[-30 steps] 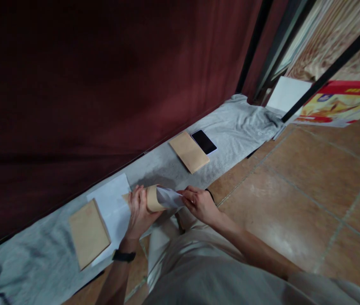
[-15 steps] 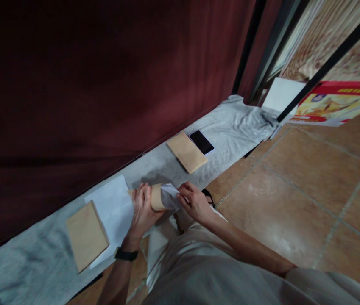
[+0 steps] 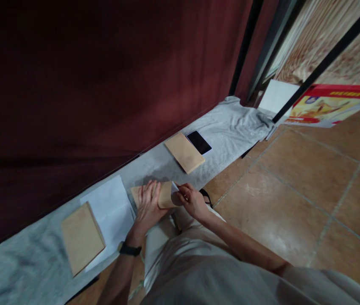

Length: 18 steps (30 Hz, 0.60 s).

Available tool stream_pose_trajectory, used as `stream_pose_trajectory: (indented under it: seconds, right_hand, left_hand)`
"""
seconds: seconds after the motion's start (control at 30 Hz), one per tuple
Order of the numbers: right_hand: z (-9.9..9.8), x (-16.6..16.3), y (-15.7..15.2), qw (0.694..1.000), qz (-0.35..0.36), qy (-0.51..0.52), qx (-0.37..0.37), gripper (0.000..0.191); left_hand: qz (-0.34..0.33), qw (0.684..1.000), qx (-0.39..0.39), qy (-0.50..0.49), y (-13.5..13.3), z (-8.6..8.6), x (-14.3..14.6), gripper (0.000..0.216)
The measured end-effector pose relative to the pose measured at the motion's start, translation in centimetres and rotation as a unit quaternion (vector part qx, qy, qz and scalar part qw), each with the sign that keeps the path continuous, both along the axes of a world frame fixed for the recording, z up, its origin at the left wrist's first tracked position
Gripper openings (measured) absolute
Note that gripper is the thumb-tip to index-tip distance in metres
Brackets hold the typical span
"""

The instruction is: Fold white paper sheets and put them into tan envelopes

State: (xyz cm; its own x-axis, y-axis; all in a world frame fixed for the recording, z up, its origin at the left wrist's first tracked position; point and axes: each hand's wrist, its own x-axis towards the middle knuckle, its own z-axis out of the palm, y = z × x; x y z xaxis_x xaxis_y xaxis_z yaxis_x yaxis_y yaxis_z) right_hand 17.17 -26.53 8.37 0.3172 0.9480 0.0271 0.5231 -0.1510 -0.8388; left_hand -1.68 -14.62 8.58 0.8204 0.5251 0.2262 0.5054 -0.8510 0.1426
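Note:
A brown paper envelope [image 3: 167, 195] lies under my left hand [image 3: 149, 199], which holds it with fingers across its top and the thumb at the near edge. White folded paper [image 3: 174, 189] shows at the envelope's right end, partly inside it. My right hand [image 3: 193, 200] pinches at that end, on the white paper; the fingertips hide part of it. To the left, white sheets [image 3: 113, 207] lie flat, with a second brown envelope [image 3: 82, 239] overlapping them. Another brown envelope [image 3: 184, 153] rests farther along the bench, beside a dark-screened phone [image 3: 199, 142].
A grey cloth [image 3: 227, 123] covers the long, narrow bench. Behind it hangs a dark red curtain [image 3: 119, 76]. A black pole [image 3: 319, 67] and a red-and-yellow box [image 3: 329, 103] stand at the right, near the tiled floor [image 3: 281, 190].
Much less white paper sticks out of the envelope now. My left hand has shifted a little to the right, with more of the envelope's left end showing. The camera view has moved slightly.

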Motion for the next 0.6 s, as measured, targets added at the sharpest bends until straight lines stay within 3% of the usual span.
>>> stream_pose_trajectory:
  seconds: [0.2,0.3,0.43,0.5,0.6]
  right_hand:
    - [-1.2,-0.2,-0.3,0.999,-0.035,-0.007,0.007,0.023]
    - [-2.1,-0.4,-0.1,0.994,-0.071,0.081,0.022,0.027]
    - [-3.8,-0.3,0.6,0.975,-0.103,0.196,0.028,0.047]
    - [-4.7,-0.3,1.2,0.963,-0.11,0.245,0.015,0.042]
    - [-5.6,-0.2,2.1,0.919,-0.125,0.373,-0.011,0.015]
  left_hand:
    - [-0.006,1.0,-0.001,0.016,0.1,-0.1,0.2,0.092]
    - [-0.012,1.0,-0.001,0.029,0.1,-0.2,0.2,0.089]
    - [-0.018,0.999,-0.001,0.047,0.2,-0.4,0.1,0.09]
    - [-0.028,0.998,-0.004,0.054,0.4,-0.3,0.1,0.09]
    - [-0.043,0.997,-0.01,0.061,0.8,-0.2,-0.1,0.09]
